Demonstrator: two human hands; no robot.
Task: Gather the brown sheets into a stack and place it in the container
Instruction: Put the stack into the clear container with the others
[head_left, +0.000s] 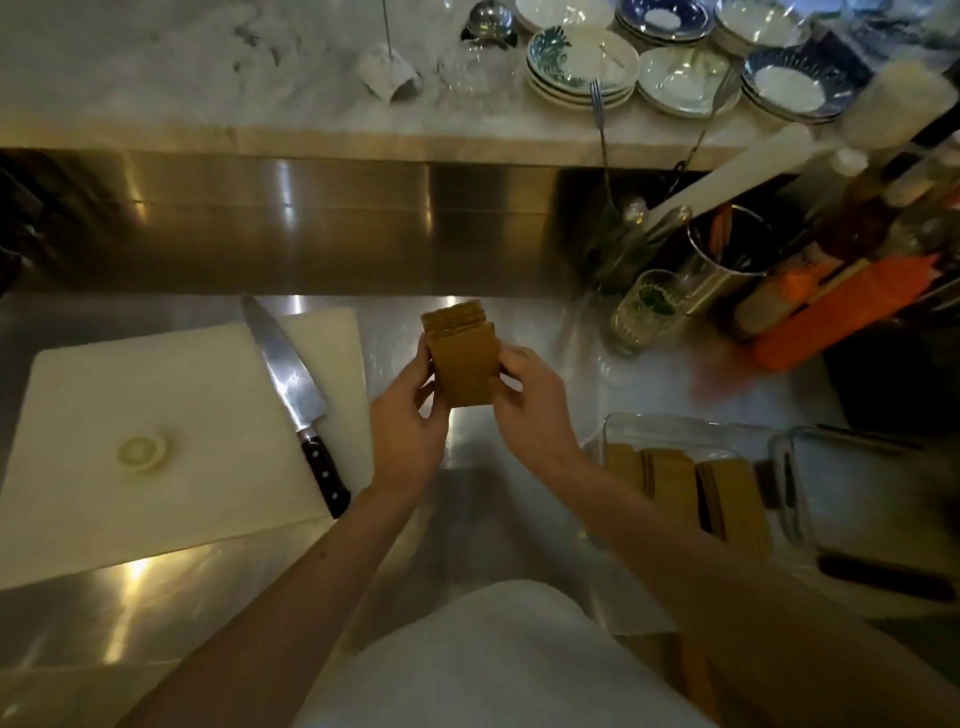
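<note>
While both hands meet over the steel counter (519, 343), much of the scene stays hard to read: the light is dim, the right edge is smeared with blur, and the bottles and orange item beside the metal cup (727, 254) cannot be identified with any certainty. The glass container (696, 431) at the right is partly hidden behind the right forearm, and its far end dissolves into blur; inside it, rows of brown sheets already stand on edge. The lower rim of the held stack is covered by fingers, so its full depth cannot be judged.

The stack of brown sheets (462, 358) is held above the counter, in front of the person's chest, well apart from the container. The sheets are tan, squarish with rounded corners, and not quite squared up: several at the back fan out past the front one. The left hand (410, 421) grips the stack's left side, thumb and fingers closed on it; the right hand (530, 400) clasps the right side likewise.

To the left, a chef's knife (293, 389) lies on a white cutting board (130, 405) near an onion end (141, 453).
</note>
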